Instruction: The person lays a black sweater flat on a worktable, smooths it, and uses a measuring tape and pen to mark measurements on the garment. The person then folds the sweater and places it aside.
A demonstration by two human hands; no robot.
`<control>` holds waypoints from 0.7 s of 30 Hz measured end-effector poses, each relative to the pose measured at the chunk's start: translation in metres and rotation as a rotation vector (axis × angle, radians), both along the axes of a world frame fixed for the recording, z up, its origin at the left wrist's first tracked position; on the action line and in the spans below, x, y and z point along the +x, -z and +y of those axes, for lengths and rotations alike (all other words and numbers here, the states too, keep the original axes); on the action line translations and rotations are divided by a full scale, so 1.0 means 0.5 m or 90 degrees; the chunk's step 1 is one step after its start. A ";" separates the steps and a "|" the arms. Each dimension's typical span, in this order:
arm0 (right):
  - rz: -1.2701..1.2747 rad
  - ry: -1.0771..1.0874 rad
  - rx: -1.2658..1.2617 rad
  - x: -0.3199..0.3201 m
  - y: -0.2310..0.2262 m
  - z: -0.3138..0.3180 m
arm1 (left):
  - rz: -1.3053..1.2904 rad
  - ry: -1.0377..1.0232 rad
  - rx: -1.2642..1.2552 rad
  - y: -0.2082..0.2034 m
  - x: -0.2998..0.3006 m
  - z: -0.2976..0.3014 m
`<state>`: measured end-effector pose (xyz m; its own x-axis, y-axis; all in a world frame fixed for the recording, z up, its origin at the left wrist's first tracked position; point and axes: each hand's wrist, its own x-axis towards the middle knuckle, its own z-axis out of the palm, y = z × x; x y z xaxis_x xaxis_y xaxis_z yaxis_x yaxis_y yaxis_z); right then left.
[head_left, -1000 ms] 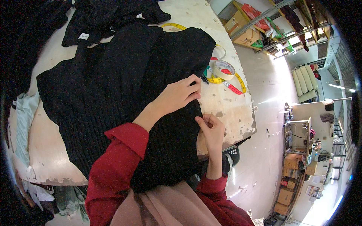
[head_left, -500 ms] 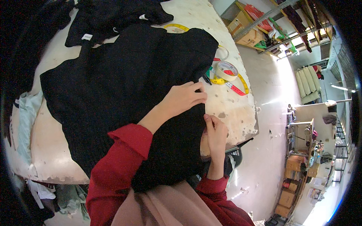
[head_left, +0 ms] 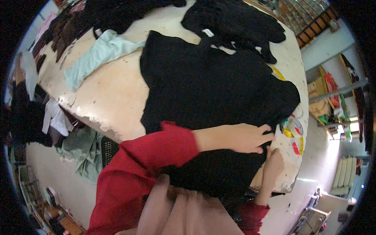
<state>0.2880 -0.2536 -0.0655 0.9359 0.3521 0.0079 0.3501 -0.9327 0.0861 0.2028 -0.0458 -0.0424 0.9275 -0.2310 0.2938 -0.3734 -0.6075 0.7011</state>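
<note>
A black knit garment (head_left: 203, 86) lies spread over the table, its right edge running down near both my hands. My left hand (head_left: 250, 138) reaches across it, fingers bent and closed on cloth by that edge. Just below, my right hand (head_left: 273, 164) is closed with the thumb up, pinching the same edge. The exact fold between the fingers is hard to make out. Beyond the edge lie a roll of tape (head_left: 293, 127) and a yellow and red measuring tape (head_left: 296, 145), partly covered by the garment.
Another black garment (head_left: 231, 23) with a white label lies at the back. A pale mint cloth (head_left: 100, 55) rests on the worn table (head_left: 105, 96) at left, near dark clothes (head_left: 74, 27). Green-grey cloth (head_left: 82, 149) hangs below the left edge. Shelving with boxes (head_left: 319, 94) stands at right.
The view has turned left, so garment and hands appear farther right and more of the table's left side shows. Both hands stay at the garment's right edge.
</note>
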 end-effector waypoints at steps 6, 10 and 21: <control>0.074 -0.622 0.224 -0.114 -0.152 0.257 | 0.082 -0.521 0.070 -0.048 -0.423 0.208; 0.050 -0.970 0.329 -0.182 -0.111 0.493 | 0.119 -0.635 -0.159 0.037 -0.553 0.221; 0.095 -0.999 0.388 -0.197 0.048 0.688 | 0.003 -0.933 -0.180 0.096 -0.448 0.164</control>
